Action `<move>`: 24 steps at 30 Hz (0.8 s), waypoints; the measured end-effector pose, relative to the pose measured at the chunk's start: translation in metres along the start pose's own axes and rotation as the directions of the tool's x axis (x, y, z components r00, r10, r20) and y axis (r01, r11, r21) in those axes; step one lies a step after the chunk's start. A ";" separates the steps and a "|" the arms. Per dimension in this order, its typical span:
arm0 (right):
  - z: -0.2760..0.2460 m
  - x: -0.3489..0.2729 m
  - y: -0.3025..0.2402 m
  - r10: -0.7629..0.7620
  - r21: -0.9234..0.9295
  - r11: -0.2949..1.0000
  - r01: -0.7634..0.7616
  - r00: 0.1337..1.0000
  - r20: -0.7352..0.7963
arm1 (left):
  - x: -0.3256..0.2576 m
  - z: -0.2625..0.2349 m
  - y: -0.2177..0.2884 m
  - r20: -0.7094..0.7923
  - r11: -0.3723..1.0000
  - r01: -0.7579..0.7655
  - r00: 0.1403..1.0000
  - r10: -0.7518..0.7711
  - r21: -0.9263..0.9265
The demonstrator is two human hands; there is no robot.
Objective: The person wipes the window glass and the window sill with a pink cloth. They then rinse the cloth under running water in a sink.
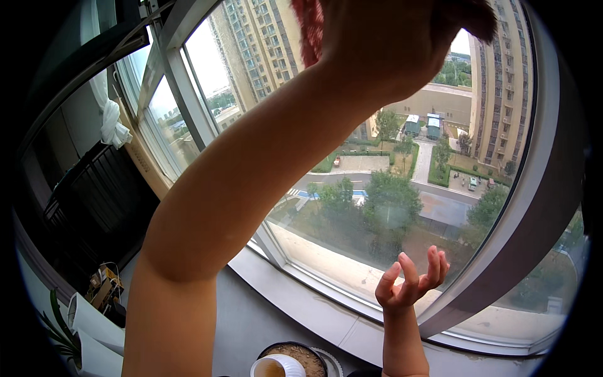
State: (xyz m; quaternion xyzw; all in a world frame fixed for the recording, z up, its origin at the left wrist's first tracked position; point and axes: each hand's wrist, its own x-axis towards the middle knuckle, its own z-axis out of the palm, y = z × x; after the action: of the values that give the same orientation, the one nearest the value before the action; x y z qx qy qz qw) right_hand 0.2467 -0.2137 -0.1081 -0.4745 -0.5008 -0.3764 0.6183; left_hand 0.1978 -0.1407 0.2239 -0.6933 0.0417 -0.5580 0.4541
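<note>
My left arm crosses the view from the lower left to the top. My left hand (383,53) is raised high against the window, its fingers partly out of view and in shadow. It is closed on a reddish, fuzzy cloth (308,31), which shows on both sides of the hand. Behind the hand and arm is the large window pane (389,217), with some hazy marks on it. Lower down on the right, my right hand (411,283) is held up before the glass. Its fingers are apart and loosely curled, with nothing in them.
A pale frame (534,138) borders the pane, above a grey sill (295,308). Below stand a soil-filled pot (308,358) and a white cup-like container (279,366). At left are a leafy plant (59,333), a knotted white curtain (115,125) and a small cluttered box (103,289).
</note>
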 end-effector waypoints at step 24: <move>-0.053 0.051 -0.017 -0.081 0.161 0.985 0.064 0.991 0.103 | -0.190 -0.073 0.149 0.779 0.201 0.794 0.605 -0.165 -0.573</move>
State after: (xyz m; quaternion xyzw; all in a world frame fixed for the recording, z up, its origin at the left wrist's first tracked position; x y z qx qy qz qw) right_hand 0.2552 -0.2692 -0.0567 -0.4255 -0.5792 -0.3315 0.6113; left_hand 0.1348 -0.1630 -0.0189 -0.9186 -0.0357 -0.3262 -0.2203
